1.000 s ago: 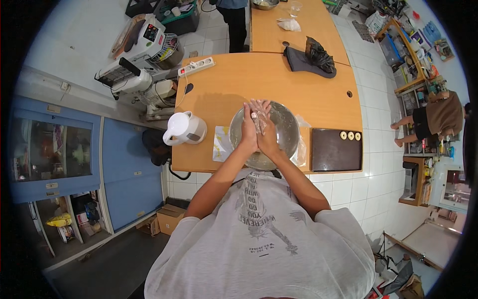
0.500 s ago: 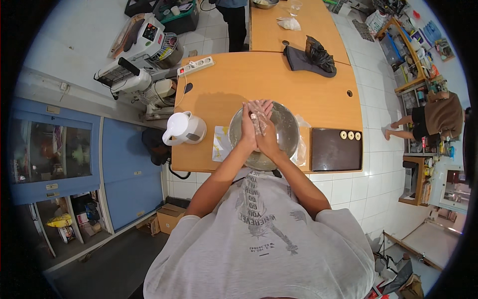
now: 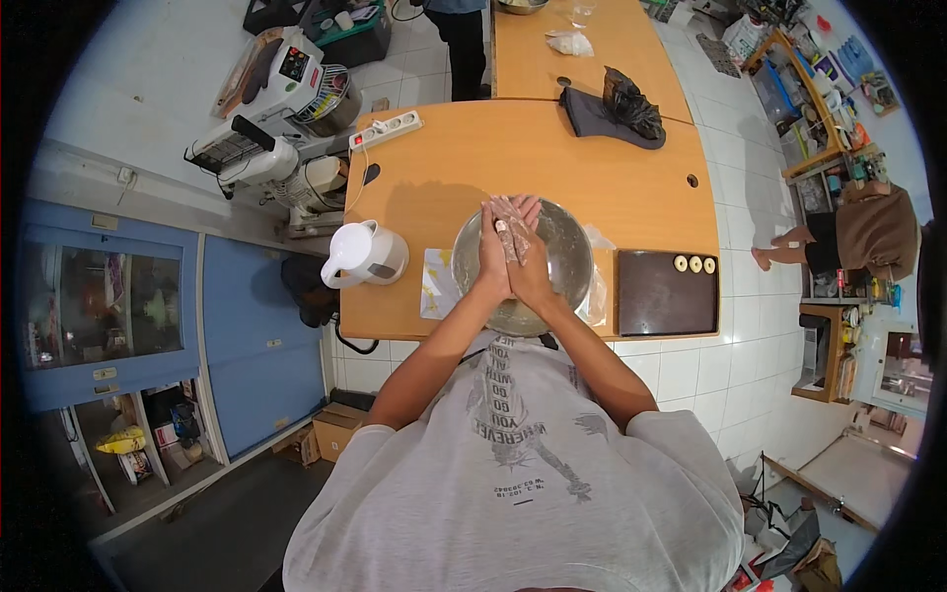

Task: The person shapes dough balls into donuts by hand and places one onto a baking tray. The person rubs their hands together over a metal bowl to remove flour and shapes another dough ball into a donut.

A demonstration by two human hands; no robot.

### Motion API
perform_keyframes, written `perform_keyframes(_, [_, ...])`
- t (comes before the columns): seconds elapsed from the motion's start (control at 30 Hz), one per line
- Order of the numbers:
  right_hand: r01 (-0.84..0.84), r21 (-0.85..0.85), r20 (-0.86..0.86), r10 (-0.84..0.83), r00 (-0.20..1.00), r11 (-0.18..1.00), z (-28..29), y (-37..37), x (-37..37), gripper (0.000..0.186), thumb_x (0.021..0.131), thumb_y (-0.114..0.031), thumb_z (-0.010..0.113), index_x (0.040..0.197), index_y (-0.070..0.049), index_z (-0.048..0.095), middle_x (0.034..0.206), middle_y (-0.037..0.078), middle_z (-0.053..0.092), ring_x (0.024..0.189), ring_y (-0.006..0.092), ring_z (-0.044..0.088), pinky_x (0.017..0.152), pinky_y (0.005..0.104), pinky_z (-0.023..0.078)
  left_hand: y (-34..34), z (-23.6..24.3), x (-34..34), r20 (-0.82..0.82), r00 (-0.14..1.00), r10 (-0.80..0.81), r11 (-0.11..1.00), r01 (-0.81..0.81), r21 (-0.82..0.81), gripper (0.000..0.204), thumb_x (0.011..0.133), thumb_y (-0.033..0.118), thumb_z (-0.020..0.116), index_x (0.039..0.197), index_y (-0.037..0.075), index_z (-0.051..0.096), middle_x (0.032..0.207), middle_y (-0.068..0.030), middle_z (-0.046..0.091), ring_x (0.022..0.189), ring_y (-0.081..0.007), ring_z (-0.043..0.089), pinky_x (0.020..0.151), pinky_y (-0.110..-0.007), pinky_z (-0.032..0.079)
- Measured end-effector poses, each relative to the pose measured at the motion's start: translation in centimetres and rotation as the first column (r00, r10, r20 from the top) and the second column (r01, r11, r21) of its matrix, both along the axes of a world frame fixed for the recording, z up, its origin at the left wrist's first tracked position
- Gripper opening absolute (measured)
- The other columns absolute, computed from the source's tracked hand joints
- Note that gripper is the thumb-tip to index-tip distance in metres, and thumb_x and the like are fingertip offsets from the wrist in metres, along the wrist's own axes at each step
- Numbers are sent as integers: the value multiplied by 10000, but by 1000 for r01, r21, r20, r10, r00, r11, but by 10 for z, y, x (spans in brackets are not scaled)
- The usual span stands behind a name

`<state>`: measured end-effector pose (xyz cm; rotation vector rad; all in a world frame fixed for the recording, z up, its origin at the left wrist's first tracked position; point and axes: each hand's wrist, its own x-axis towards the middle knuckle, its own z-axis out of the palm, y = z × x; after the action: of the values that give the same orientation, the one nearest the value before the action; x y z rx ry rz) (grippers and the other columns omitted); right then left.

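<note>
Over a wide metal mixing bowl (image 3: 570,247) I hold my two hands palm to palm, smeared with pale dough or flour. My left hand (image 3: 491,259) is on the left with its fingers straight. Against it, my right hand (image 3: 531,264) lies with fingers stretched out and coated in white. A small pale lump of dough (image 3: 501,227) shows between the two; the rest of it is hidden by the palms. To the right stands a dark baking tray (image 3: 667,301) with three small pale dough rings (image 3: 695,264) along its far edge.
Left of the bowl are a white electric kettle (image 3: 365,254) and a paper sheet (image 3: 438,284). A power strip (image 3: 386,130) lies at the table's far left corner, a dark cap-like item (image 3: 602,120) with a black bag at the far right. Another person (image 3: 868,232) stands by the right-hand shelves.
My hands stay pressed together over the bowl, with the fingers shifted only slightly. On the right, the other person has moved a little.
</note>
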<state>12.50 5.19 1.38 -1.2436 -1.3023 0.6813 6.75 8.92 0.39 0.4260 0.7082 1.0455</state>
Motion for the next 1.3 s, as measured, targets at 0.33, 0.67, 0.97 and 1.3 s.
perform_keyframes(0.33, [79, -74, -121, -87, 989, 994, 6, 9, 12, 365, 1024, -83, 541, 1370, 4, 623, 1432, 206, 614, 1415, 339, 514, 1181, 406, 359, -13, -23, 7, -306, 951, -42, 988, -6, -155, 881, 1016, 734, 385, 1528, 19, 434, 1430, -162, 560, 1318, -250, 545, 1089, -353, 451])
perform_keyframes(0.67, [-3, -59, -244, -11, 970, 998, 29, 12, 10, 401, 1058, -130, 509, 1443, -46, 583, 1490, 197, 569, 1482, 353, 425, 1230, 432, 271, -27, 30, -1, -15, 993, -120, 988, 120, 98, 755, 1082, 645, 289, 1493, 38, 472, 1411, -104, 586, 1328, -211, 533, 1121, -372, 426])
perform_keyframes(0.97, [-41, 4, -34, 41, 999, 999, 30, -5, -9, 415, 1070, -166, 499, 1464, -53, 565, 1503, 212, 552, 1431, 362, 488, 1207, 443, 306, 1, 12, -8, 41, 999, 10, 987, -17, 162, 739, 1116, 558, 295, 1595, -4, 326, 1621, -154, 388, 1488, -238, 379, 1211, -342, 303])
perform_keyframes(1.3, [116, -137, -215, -144, 966, 984, -1, 3, -3, 378, 1082, -119, 479, 1432, -22, 583, 1424, 175, 622, 1369, 259, 536, 1189, 378, 336, 0, -2, 5, -191, 980, -56, 998, 59, 11, 852, 1074, 658, 301, 1572, -32, 351, 1578, -184, 442, 1468, -269, 416, 1221, -353, 299])
